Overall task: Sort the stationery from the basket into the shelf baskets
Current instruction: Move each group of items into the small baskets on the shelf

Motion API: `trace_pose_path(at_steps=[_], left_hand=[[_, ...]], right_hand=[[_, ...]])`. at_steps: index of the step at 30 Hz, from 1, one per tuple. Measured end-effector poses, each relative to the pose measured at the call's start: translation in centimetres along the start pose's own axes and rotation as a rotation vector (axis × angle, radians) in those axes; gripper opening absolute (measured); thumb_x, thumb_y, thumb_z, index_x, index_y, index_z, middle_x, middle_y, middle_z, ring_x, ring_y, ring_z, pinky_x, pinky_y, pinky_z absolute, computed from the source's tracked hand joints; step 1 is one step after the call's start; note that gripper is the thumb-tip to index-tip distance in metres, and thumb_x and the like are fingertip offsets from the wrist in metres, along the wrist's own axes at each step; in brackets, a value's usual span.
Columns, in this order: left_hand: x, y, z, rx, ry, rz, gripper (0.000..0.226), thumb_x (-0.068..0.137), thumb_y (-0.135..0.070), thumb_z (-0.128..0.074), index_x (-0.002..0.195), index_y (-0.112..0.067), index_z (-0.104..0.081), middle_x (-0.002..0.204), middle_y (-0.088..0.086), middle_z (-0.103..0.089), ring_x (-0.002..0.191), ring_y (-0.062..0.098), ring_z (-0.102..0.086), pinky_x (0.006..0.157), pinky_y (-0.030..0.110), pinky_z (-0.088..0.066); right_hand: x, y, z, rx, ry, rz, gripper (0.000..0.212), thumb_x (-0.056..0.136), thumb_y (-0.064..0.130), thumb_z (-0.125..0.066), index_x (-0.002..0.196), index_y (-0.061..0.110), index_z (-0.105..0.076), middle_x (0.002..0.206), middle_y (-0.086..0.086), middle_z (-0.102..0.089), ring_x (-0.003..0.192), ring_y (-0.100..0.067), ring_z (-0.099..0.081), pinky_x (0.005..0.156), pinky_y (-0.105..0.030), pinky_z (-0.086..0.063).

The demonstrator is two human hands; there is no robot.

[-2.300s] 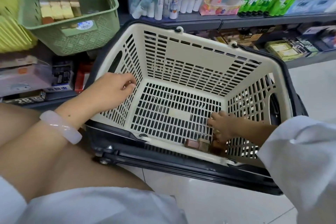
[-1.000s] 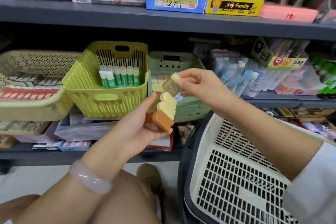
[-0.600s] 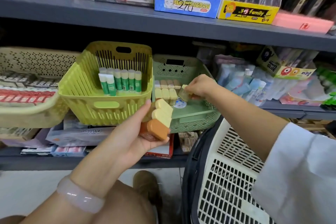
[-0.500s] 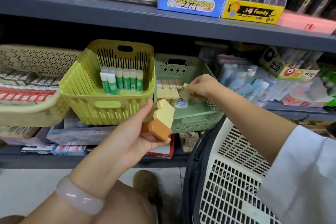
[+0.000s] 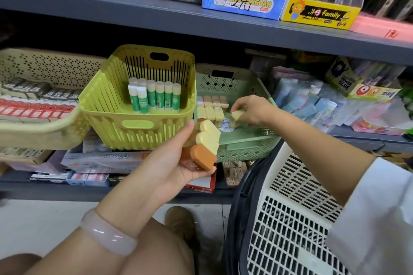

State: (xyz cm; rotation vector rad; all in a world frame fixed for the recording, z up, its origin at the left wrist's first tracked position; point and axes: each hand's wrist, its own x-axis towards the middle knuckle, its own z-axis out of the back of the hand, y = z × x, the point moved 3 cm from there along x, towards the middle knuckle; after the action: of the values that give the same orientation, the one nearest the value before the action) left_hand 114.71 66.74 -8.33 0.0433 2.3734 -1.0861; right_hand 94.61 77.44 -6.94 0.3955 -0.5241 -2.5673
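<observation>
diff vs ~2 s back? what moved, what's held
The right hand left the white basket, passed the left hand, and now pinches a yellow eraser over the green shelf basket. The left hand came off the white basket's rim and now holds a stack of erasers. Glue sticks unchanged.

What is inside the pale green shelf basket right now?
The pale green shelf basket holds rows of small erasers and a sticker. The right hand pinches a yellow eraser above it and covers the floor behind.
</observation>
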Motion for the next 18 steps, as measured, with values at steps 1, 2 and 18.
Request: trace_pose_path(at_steps=[1, 2, 18], left_hand=[[0.0, 0.0, 0.0, 0.001, 0.001, 0.0, 0.061, 0.066, -0.041, -0.064, 0.119, -0.011, -0.057, 0.103, 0.02, -0.068, 0.059, 0.022, -0.069, 0.047, 0.033, -0.053], [-0.1, 0.0, 0.0, 0.003, 0.003, -0.001, 0.061, 0.066, -0.041, -0.064, 0.119, -0.011, -0.057, 0.103, 0.02, -0.067, 0.059, 0.022, -0.068, 0.047, 0.033, -0.053], [-0.1, -0.1, 0.1, -0.033, -0.008, 0.0, 0.048, 0.079, -0.039, -0.061, 0.117, -0.01, -0.058, 0.103, 0.021, -0.066, 0.056, 0.023, -0.068, 0.045, 0.033, -0.052]], right_hand=[[-0.1, 0.0, -0.1, -0.038, 0.022, 0.02, 0.023, 0.08, 0.006, -0.065, 0.1, 0.019, -0.067, 0.112, -0.006, -0.063, 0.094, -0.019, -0.059, 0.072, -0.022, -0.05], [-0.2, 0.0, -0.3, -0.069, 0.037, 0.033, 0.027, 0.082, 0.002, -0.058, 0.101, 0.019, -0.068, 0.12, -0.006, -0.061, 0.104, -0.018, -0.058, 0.072, -0.017, -0.046], [1.0, 1.1, -1.0, 0.007, -0.023, -0.101, 0.026, 0.076, 0.009, -0.064, 0.058, 0.016, -0.047, 0.073, -0.013, -0.066, 0.065, -0.018, -0.061, 0.079, -0.031, -0.054]])
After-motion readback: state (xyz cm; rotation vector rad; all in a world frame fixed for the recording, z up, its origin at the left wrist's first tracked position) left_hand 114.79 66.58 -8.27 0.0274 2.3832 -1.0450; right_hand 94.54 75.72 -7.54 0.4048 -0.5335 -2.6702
